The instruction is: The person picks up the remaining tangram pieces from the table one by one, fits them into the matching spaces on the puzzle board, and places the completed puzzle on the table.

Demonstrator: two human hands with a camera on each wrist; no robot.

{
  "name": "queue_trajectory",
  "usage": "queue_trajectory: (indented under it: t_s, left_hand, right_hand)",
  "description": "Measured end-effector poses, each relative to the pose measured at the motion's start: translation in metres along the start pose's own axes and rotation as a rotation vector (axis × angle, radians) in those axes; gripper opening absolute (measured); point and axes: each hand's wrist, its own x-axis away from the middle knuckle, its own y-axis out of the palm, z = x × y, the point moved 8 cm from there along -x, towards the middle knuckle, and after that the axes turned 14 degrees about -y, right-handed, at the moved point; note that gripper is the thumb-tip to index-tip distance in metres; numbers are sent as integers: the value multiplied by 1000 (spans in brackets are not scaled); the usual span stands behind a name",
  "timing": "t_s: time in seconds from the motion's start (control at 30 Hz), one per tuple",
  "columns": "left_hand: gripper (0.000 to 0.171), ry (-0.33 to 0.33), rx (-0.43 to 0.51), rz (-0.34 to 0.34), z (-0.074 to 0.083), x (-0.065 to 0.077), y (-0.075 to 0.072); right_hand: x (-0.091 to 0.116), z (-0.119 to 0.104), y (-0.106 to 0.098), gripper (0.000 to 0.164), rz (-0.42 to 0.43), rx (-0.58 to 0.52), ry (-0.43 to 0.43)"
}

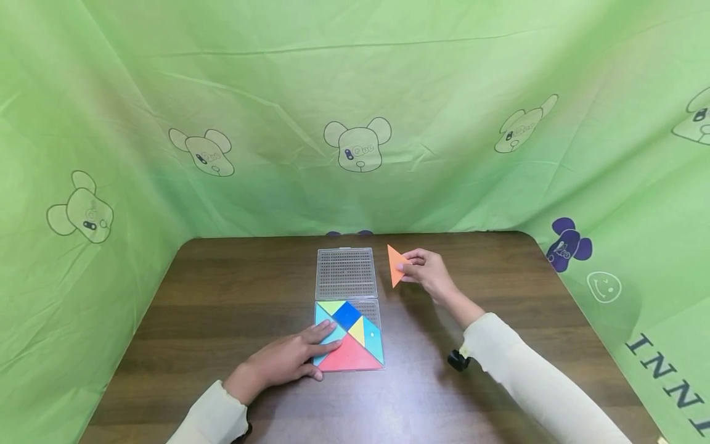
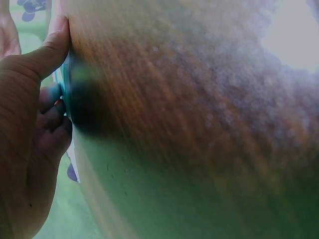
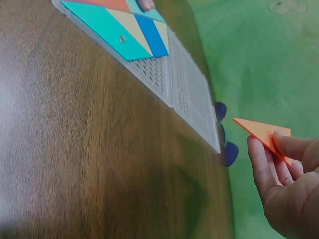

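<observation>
An orange triangle tangram piece (image 1: pixel 394 265) is pinched between the thumb and fingers of my right hand (image 1: pixel 431 275), raised above the table beside the case. The open clear plastic case (image 1: pixel 346 272) has a perforated grid. In its near half lie a red triangle (image 1: pixel 350 357), a blue square (image 1: pixel 346 315), a yellow triangle (image 1: pixel 359 332), a light green triangle (image 1: pixel 331 306), a teal parallelogram (image 3: pixel 107 31) and a light blue triangle (image 1: pixel 322 316). My left hand (image 1: pixel 285 359) rests on the light blue triangle, fingers extended, partly covering it; its thumb is at the case's near edge.
Bare grid (image 1: pixel 370 309) shows at the near half's upper right corner. The brown wooden table (image 1: pixel 233 296) extends around the case. A green cloth (image 1: pixel 277 203) with printed bear heads hangs along the back and sides.
</observation>
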Motion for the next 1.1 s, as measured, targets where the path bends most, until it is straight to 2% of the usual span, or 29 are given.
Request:
queue_trajectory:
  t_s: [0.43, 0.8, 1.1]
  left_hand:
    - [71, 34, -3, 37, 1, 2, -1]
    - [70, 32, -10, 33, 1, 1, -1]
    - [69, 0, -10, -1, 0, 0, 1]
  right_hand:
    - [1, 3, 19, 34, -33, 57, 0]
    - [4, 13, 36, 31, -43, 77, 34]
    - [9, 23, 52, 28, -99, 201, 49]
